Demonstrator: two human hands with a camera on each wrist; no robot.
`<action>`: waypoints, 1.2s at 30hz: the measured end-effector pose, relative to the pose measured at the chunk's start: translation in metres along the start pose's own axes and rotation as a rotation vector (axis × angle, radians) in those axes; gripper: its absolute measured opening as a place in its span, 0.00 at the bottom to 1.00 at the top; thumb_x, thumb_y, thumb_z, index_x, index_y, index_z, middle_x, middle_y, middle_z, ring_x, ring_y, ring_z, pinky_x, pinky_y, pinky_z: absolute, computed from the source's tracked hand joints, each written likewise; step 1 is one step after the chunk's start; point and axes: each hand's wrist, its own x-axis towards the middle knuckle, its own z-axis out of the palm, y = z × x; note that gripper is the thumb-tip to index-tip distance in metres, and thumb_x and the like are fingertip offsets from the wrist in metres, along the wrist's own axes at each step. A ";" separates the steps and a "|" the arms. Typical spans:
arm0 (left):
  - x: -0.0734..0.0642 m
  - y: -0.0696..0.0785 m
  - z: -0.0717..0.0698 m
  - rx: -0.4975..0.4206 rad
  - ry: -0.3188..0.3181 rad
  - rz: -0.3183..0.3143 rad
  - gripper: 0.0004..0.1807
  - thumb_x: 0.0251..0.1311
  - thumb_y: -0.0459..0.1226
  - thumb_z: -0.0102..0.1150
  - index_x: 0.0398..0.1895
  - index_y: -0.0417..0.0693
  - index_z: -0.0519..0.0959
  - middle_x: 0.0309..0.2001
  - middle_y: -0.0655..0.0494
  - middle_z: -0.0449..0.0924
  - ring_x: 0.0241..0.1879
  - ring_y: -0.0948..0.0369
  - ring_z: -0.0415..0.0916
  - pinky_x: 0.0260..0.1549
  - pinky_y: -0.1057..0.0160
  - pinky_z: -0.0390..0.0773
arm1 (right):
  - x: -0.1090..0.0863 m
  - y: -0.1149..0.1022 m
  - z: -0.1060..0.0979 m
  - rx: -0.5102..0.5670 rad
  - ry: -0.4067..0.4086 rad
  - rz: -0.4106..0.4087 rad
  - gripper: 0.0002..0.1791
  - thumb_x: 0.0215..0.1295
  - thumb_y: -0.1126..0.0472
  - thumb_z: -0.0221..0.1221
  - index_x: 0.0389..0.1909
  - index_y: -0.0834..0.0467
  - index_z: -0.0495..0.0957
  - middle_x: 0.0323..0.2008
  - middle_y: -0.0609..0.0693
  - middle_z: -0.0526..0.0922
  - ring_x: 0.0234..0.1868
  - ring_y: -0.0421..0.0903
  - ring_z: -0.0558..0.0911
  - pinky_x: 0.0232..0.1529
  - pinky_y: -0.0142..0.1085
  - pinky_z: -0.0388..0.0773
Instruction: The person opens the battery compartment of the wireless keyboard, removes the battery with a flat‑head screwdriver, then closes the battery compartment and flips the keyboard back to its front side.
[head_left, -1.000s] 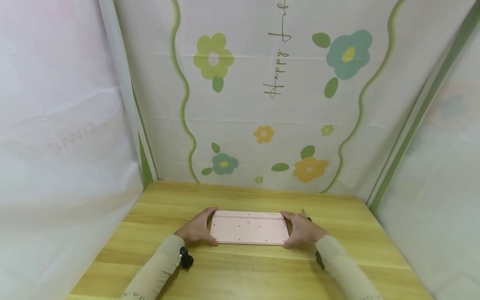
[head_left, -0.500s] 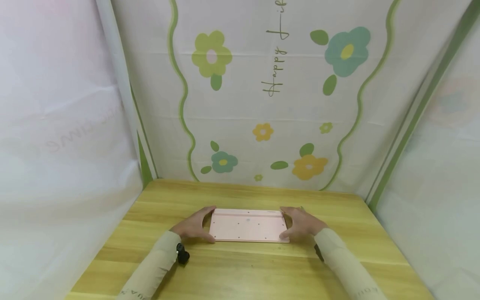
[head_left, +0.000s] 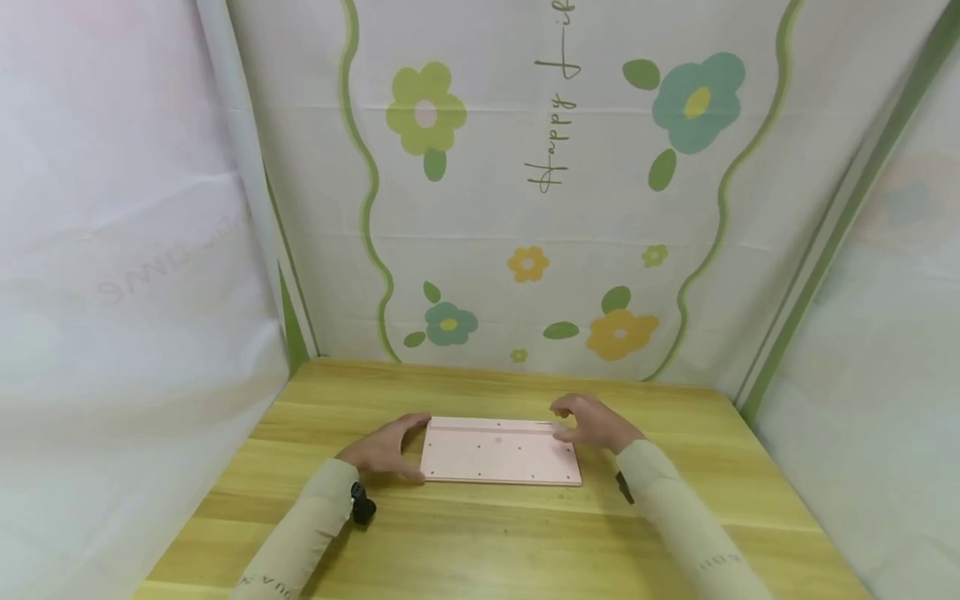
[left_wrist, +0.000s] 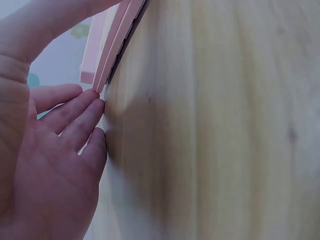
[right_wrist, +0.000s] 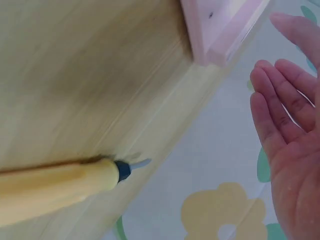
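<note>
A flat pink keyboard (head_left: 500, 457) lies on the wooden table with its underside up, small screw holes dotted over it. My left hand (head_left: 382, 447) holds its left end, thumb at the near corner and fingers at the far one. In the left wrist view, the fingertips (left_wrist: 95, 97) of the left hand meet the keyboard's layered edge (left_wrist: 107, 45). Over the keyboard's far right corner is my right hand (head_left: 596, 422), its fingers loosely bent with nothing between them. The right wrist view shows a gap between that hand (right_wrist: 295, 120) and the keyboard's corner (right_wrist: 217, 45).
On the table beyond the keyboard's right end lies a yellow-handled screwdriver (right_wrist: 65, 187) with a black collar and thin metal tip, hidden behind the right hand in the head view. A white curtain (head_left: 480, 200) with printed flowers rises along the table's far edge.
The right hand has let go of the keyboard's right end and moved up and slightly left over its far corner. The left hand keeps its hold; the keyboard has barely moved.
</note>
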 end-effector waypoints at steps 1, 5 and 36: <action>0.001 0.000 0.000 0.009 -0.002 -0.001 0.65 0.45 0.49 0.87 0.83 0.42 0.57 0.83 0.40 0.57 0.82 0.38 0.53 0.78 0.33 0.57 | 0.002 -0.001 0.001 0.003 0.002 -0.007 0.20 0.64 0.67 0.71 0.54 0.70 0.83 0.48 0.65 0.88 0.46 0.56 0.85 0.49 0.48 0.86; 0.002 0.000 -0.001 0.033 -0.013 -0.008 0.65 0.45 0.50 0.87 0.83 0.43 0.58 0.83 0.39 0.57 0.82 0.38 0.53 0.79 0.34 0.57 | 0.010 -0.003 0.008 0.025 0.002 -0.012 0.15 0.63 0.71 0.69 0.50 0.71 0.83 0.44 0.64 0.88 0.44 0.55 0.84 0.47 0.44 0.85; 0.001 0.005 0.000 0.048 -0.038 -0.033 0.66 0.47 0.50 0.85 0.84 0.42 0.54 0.83 0.38 0.54 0.82 0.37 0.52 0.78 0.32 0.57 | 0.035 0.005 0.016 -0.013 -0.128 0.109 0.07 0.62 0.73 0.68 0.28 0.59 0.83 0.26 0.52 0.81 0.29 0.40 0.71 0.30 0.32 0.70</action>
